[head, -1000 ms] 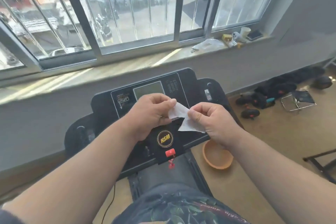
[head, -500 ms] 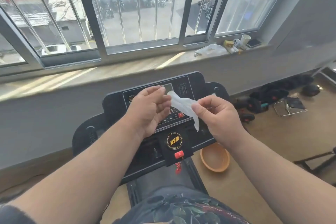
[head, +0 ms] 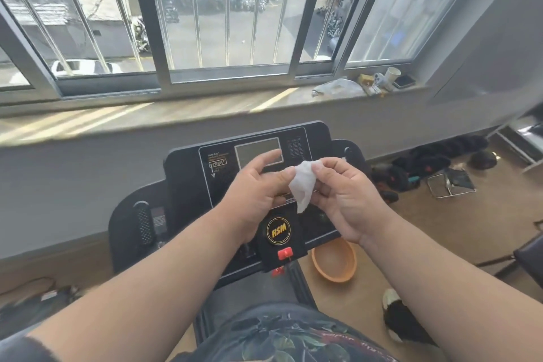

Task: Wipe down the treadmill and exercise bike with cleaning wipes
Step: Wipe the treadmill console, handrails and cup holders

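Treadmill console (head: 188,182) waits below as a person readies a cleaning wipe (head: 302,183) above its panel

Console spreads wide beneath both hands, display screen (head: 252,150) just behind them; right hand (head: 342,194) pinches the wipe's upper edge between thumb and curled fingers; left hand (head: 258,185) sits just beside it, fingers loosely spread, thumb tip meeting the wipe's left edge; the wipe hangs crumpled, long axis running top to bottom, directly over the button row, apparently nearest the right hand for the first stroke.
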